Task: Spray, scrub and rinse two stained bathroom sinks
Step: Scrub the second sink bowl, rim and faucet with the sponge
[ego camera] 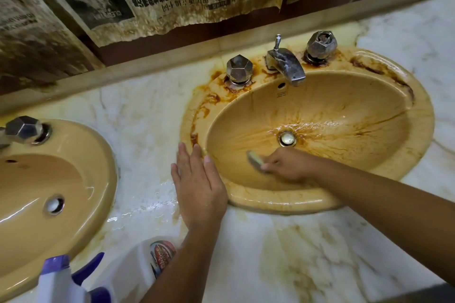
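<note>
**Rust-brown streaks, right sink: scrubbing the near wall**

Rust-brown runs fan out from the drain [287, 138] of the right sink [418, 115], and the heaviest crust sits on the rim around the two knobs and along the far right edge. My right hand [288, 163] is curled round a sponge [254, 160], down inside the bowl on the near wall, just short of the drain. The sponge is blurred, so I judge I am in the middle of a stroke. My left hand [197, 184] lies flat with its fingers straight, fingertips on the sink's left rim and palm over the wet marble surface [320, 253]; it holds nothing and braces me.

To do this well, I should press the rough face flat and work short overlapping strokes along the streaks, from rim down to drain, so loosened grime runs to the water pooled there. The rim stains will likely need more spray.

The bowl gives open room to sweep either way. The faucet [286, 63] overhangs the back wall, so I would angle the sponge under it. The left sink [103, 155] looks far cleaner. A spray bottle [61, 280] stands at the surface's near edge by my left forearm, within easy reach but easily knocked.
</note>
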`<state>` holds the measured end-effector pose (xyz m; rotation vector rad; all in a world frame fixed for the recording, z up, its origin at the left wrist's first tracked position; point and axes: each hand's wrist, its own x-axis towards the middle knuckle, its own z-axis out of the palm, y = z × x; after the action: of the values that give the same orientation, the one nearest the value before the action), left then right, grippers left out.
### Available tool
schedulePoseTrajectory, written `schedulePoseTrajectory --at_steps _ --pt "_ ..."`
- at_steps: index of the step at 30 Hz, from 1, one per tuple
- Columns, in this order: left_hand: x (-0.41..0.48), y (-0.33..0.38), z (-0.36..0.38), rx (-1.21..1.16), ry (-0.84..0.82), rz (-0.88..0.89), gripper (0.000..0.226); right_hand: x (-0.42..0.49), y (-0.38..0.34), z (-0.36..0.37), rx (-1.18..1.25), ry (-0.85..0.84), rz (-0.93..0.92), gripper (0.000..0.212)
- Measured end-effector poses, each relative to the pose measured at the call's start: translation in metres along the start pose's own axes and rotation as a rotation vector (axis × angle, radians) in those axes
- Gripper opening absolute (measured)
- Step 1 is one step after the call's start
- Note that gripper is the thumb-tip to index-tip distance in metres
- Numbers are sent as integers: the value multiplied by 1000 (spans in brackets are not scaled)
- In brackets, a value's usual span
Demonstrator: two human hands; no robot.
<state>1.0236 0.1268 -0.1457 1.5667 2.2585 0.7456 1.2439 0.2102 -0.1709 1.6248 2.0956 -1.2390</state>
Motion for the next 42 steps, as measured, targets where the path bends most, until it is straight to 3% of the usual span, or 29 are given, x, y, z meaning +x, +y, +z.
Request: schedulePoseTrajectory --at_steps 2,3,6,8,13,15,17,19,21,24,26,28,30,32,36,37,40,42 --pt "-1 1 -1 -8 1 -3 62 20 13 -11 -220 102 215 39" --pt "-1 1 -1 -7 0 -5 62 27 3 -10 -169 136 179 40" --pt "-1 1 -2 -9 -1 -7 62 13 -52 10 249 72 -228 34" --pt "-1 1 -1 -14 -8 -12 60 -4 -48 10 269 -34 -323 31" --pt "-2 2 -2 -14 -13 -6 60 -10 29 -16 -370 -75 85 39" --pt "-1 2 -2 -4 -10 -6 60 -15 3 -12 -310 -103 -53 37" --pt "-1 1 -1 -1 -2 2 61 -24 -32 -9 28 -151 -208 32" --pt "-1 1 -1 -10 -1 -6 61 -18 -39 -19 144 -213 -198 29" --pt "-2 2 -3 -13 -9 -11 61 -6 -21 -25 -22 -201 -69 33" --pt "-2 3 -3 -22 -5 -16 60 8 -6 -8 -259 14 164 37" --pt "-2 3 -2 -16 0 -17 61 14 -24 10 -55 103 44 36" --pt "-1 0 -2 -9 -3 -8 62 9 -51 23 363 109 -181 30" --pt "0 -1 -1 -8 -7 0 63 4 -51 26 440 49 -296 28" --pt "0 -1 0 -1 -6 0 62 8 -22 16 195 19 -211 34" --pt "0 -3 1 8 -2 15 62 11 18 -13 -294 62 174 34" --pt "0 -3 2 11 2 17 63 9 8 -12 -289 44 130 34" --pt "1 -4 3 18 8 23 64 -10 -44 1 44 -51 -177 33" --pt "1 -4 3 12 10 21 63 -19 -54 -7 154 -143 -230 32"
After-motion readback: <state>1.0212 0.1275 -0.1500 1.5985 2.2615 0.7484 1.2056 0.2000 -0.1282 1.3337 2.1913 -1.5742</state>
